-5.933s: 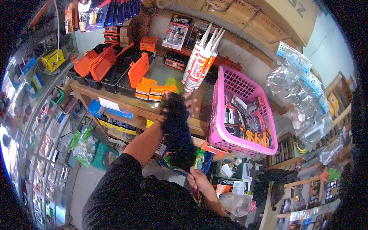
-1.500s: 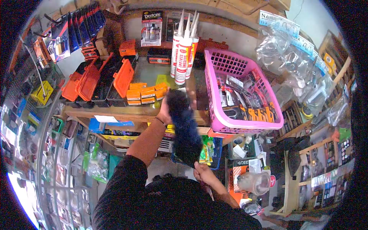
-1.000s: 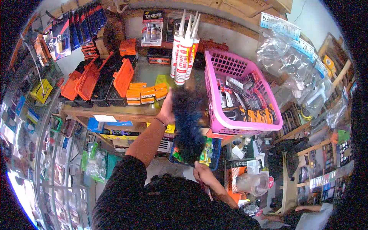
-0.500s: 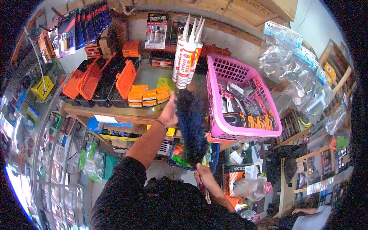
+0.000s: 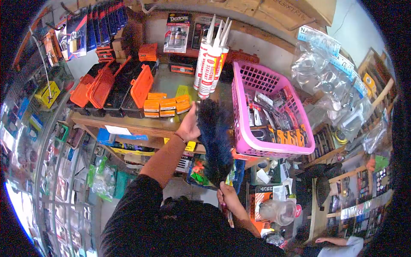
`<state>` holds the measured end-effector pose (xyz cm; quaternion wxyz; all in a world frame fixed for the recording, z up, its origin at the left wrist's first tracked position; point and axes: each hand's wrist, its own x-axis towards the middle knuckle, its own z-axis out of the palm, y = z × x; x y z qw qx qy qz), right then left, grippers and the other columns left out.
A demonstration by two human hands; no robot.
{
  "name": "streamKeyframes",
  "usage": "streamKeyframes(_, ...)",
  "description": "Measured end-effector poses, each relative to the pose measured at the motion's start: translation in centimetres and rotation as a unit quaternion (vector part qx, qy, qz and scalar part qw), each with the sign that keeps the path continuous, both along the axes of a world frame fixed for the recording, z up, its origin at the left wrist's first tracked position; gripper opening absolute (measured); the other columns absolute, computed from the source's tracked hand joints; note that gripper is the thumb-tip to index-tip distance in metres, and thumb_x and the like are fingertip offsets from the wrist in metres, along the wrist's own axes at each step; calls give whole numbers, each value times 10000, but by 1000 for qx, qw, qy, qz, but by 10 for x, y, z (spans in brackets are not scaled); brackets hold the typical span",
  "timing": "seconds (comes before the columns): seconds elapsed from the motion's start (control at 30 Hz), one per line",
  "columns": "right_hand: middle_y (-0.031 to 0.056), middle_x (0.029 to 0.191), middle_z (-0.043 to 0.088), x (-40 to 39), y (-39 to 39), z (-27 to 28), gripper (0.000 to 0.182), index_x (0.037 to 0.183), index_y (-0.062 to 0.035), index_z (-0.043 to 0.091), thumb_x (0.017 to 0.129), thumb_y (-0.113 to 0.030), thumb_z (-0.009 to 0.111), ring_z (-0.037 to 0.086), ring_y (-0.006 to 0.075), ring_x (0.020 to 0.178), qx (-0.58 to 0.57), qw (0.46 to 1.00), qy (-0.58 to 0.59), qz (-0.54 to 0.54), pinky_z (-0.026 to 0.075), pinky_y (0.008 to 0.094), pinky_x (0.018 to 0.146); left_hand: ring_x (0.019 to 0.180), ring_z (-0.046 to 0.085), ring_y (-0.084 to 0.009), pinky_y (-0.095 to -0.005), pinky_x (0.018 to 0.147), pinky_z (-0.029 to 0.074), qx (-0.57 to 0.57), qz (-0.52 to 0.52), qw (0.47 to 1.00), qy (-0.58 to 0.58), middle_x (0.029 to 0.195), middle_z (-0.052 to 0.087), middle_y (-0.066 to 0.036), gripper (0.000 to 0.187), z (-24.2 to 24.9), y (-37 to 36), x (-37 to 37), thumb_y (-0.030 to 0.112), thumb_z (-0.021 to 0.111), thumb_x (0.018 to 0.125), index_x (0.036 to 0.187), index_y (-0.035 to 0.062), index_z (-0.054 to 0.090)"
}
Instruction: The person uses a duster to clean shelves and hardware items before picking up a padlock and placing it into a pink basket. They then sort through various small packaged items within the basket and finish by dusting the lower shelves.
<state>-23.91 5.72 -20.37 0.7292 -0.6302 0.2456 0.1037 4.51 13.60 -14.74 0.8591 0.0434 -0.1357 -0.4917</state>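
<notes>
A dark feather duster (image 5: 214, 141) stands nearly upright in front of me, its bushy part reaching the shelf edge. My right hand (image 5: 229, 197) is closed around its handle at the lower end. My left hand (image 5: 188, 125) is raised by the duster's upper left side, with its fingers partly hidden behind the feathers; whether it grips anything cannot be made out. Just beyond the duster's tip are several white silicone sealant tubes (image 5: 209, 68). Small orange-and-white boxes (image 5: 167, 105) are stacked left of my left hand.
A pink basket (image 5: 274, 147) of packaged goods stands to the right. Black cases with orange lids (image 5: 141, 88) line the left of the glass-topped shelf. Plastic bags (image 5: 325, 81) hang at the right. Below sits a blue basket (image 5: 239, 175). Another person's arm (image 5: 334, 241) shows at lower right.
The duster's feathers look less blurred and sit slightly further right. My hands have hardly moved. The other person's arm at lower right has shifted left and down.
</notes>
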Motion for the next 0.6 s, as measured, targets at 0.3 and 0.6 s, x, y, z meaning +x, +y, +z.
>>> streamKeyframes(0.3, -3, 486, 398, -3, -1, -15, 450, 574, -104, 374, 892, -421, 349, 346, 81, 395, -19, 1000, -1, 0, 268, 209, 380, 1029, 494, -279, -423, 893, 382, 54, 17, 998, -40, 1123, 526, -91, 517, 10, 3, -8, 473, 308, 869, 1160, 73, 458)
streamKeyframes(0.6, 6, 463, 396, 1, 5, -19, 458, 580, -96, 386, 890, -431, 344, 336, 93, 360, -56, 998, 0, 37, 266, 227, 361, 1096, 442, -275, -424, 945, 332, 13, -31, 999, -33, 1223, 445, -90, 497, 0, 2, -3, 425, 330, 874, 1238, 89, 372)
